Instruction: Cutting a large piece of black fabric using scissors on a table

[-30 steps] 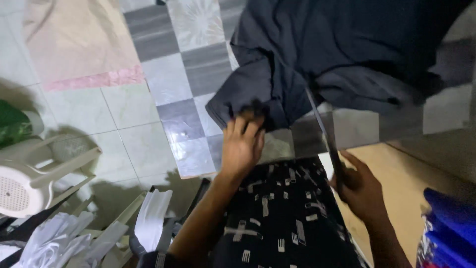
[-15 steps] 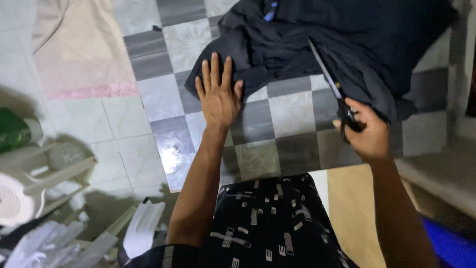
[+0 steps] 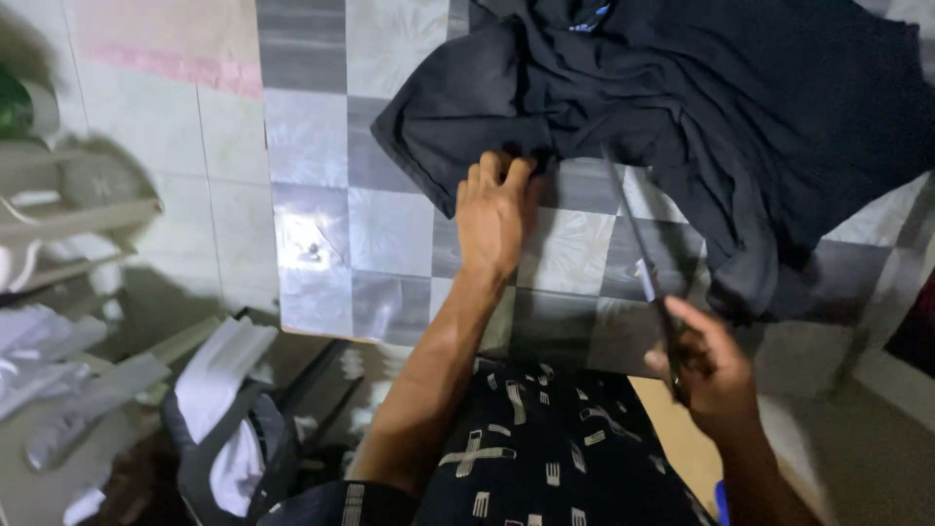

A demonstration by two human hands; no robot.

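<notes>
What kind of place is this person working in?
Probably a small home tailoring spot: dark fabric lies on a checkered table, the right hand holds long scissors, and a white plastic chair stands beside it.

Your left hand point(image 3: 497, 216), which lay flat with fingers spread on the checkered table point(image 3: 390, 234) half a second ago, has slid forward so its fingertips now touch the dark cloth point(image 3: 701, 107). Your right hand point(image 3: 709, 370) has drawn the scissors point(image 3: 643, 278) back off the cloth.

Left hand point(image 3: 495, 216) flat, right hand point(image 3: 709, 368) clenched.
</notes>
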